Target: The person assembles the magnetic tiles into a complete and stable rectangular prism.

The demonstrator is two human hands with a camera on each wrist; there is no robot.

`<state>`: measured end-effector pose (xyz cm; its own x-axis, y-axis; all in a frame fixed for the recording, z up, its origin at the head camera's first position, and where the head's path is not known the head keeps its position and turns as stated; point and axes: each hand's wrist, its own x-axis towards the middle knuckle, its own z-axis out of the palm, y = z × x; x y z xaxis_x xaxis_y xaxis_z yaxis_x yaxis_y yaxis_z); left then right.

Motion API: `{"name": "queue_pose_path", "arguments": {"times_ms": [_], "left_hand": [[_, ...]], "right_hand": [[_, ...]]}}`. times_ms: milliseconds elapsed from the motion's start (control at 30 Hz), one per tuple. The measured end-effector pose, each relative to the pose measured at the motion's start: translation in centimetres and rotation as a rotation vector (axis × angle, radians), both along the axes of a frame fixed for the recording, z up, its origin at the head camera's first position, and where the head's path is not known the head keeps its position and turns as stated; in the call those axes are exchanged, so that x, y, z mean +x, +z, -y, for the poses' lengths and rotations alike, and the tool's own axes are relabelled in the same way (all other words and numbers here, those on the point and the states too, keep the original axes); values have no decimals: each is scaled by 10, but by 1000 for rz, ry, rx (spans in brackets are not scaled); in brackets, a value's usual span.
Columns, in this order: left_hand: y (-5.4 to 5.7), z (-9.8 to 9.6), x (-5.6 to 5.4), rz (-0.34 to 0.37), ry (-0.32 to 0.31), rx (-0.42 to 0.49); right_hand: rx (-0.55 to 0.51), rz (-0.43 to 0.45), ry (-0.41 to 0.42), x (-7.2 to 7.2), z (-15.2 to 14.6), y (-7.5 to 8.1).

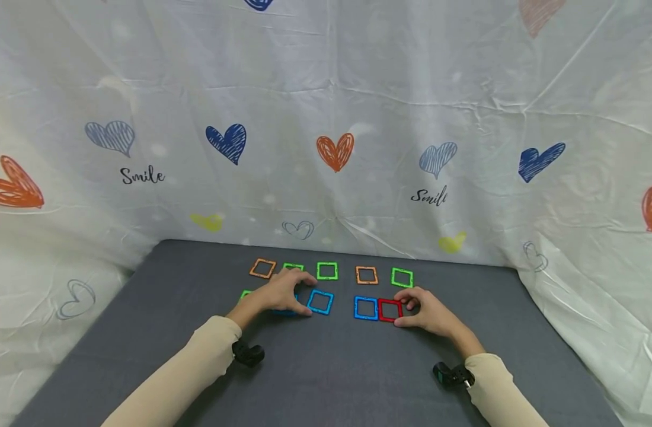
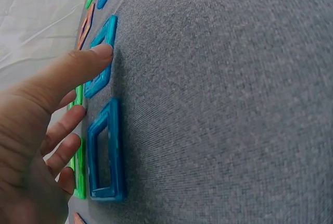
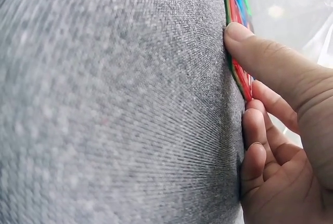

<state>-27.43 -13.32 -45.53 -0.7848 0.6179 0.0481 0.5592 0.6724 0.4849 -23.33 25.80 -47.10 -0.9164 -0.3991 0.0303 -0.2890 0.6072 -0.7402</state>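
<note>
Two cream sleeves point(image 1: 171, 370) come in from seven and five o'clock over a gray table point(image 1: 347, 379). The right hand point(image 1: 432, 311) pinches a red square point(image 1: 380, 310), its thumb at the near edge and a finger at the far corner. The red square lies on the table, and a blue square point(image 1: 356, 308) sits right beside it at nine o'clock. The left hand point(image 1: 275, 293) has its thumb and fingers apart. Its thumb tip is by a light blue square point(image 1: 318, 311); I cannot tell if they touch. Toward twelve o'clock sit a green square point(image 1: 328, 279) and an orange square point(image 1: 366, 283).
</note>
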Motion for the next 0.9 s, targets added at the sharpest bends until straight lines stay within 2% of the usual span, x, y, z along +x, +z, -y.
{"name": "queue_pose_path", "arguments": {"times_ms": [133, 533, 900], "left_hand": [[-1, -3, 1, 17, 18, -18], [-2, -10, 3, 28, 15, -31], [-4, -10, 5, 5, 9, 49]], "right_hand": [[-3, 7, 3, 0, 0, 0], [-5, 0, 14, 0, 0, 0], [-6, 0, 12, -1, -1, 0]]}}
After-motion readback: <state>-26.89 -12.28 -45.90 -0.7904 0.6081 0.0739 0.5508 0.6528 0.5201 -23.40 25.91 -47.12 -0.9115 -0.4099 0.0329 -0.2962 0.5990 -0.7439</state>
